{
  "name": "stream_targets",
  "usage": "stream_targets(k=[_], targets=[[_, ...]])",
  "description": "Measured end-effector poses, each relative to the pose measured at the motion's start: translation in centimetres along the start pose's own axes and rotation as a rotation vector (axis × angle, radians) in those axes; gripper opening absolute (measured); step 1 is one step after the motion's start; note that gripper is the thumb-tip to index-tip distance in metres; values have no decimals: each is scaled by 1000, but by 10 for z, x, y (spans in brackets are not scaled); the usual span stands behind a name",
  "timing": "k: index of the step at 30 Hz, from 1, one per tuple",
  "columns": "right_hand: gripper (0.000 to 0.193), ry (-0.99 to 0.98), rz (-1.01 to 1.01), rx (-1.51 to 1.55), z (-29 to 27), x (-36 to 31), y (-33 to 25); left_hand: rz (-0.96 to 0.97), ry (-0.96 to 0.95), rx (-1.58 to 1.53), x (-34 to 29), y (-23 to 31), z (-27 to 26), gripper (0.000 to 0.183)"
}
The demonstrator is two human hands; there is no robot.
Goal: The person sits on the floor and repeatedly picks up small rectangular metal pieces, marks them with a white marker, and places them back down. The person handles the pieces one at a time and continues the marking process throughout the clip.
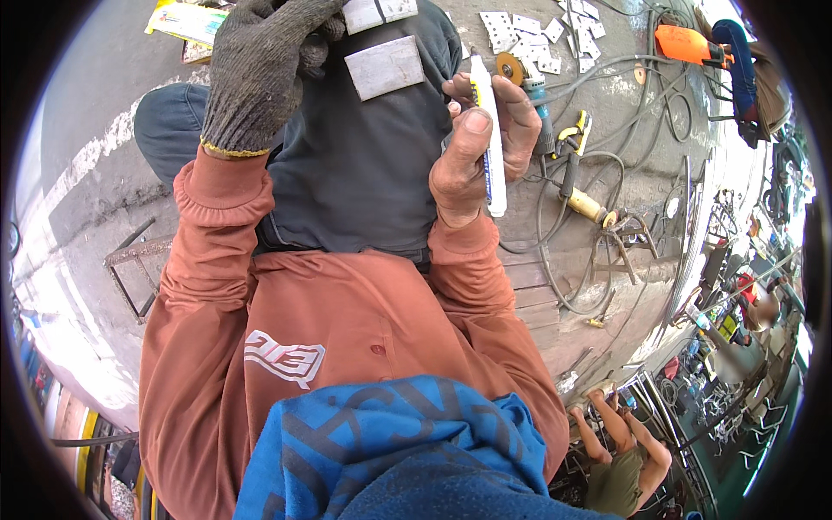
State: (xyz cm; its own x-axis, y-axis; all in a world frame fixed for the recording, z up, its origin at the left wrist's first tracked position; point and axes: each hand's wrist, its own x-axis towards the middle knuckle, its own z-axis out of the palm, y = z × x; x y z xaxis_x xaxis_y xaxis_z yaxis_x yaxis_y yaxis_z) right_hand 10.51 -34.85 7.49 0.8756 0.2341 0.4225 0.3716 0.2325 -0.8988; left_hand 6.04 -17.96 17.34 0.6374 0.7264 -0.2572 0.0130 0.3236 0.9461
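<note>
My left hand, in a dark grey knitted glove, is at the upper left with its fingers curled. They close on the left edge of a grey metal plate with a dark line across it, partly cut off by the picture's top. A second rectangular metal plate lies flat on my dark trousers. To its right, my bare right hand grips a white marker between thumb and fingers. The marker stands nearly upright in the picture, its narrow end toward the top.
Several loose metal plates lie on the ground ahead. An angle grinder, a yellow power tool and looping cables are at my right. A metal frame stands left. Other people sit or work at the right.
</note>
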Motion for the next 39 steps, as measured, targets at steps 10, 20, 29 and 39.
stream_targets(k=[10, 20, 29, 39], targets=[[33, -120, -86, -109, -8, 5, -5, -18, -7, -17, 9, -33, -30, 15], [32, -79, -88, -83, -1, 6, -9, 32, -65, -45, 19, -49, -42, 31], [28, -217, -300, -177, 1, 18, -7, -34, -38, -48, 1, -20, -18, 11], [26, -322, -303, -271, 0, 27, -12, 20, -75, -79, 22, -55, -46, 31]])
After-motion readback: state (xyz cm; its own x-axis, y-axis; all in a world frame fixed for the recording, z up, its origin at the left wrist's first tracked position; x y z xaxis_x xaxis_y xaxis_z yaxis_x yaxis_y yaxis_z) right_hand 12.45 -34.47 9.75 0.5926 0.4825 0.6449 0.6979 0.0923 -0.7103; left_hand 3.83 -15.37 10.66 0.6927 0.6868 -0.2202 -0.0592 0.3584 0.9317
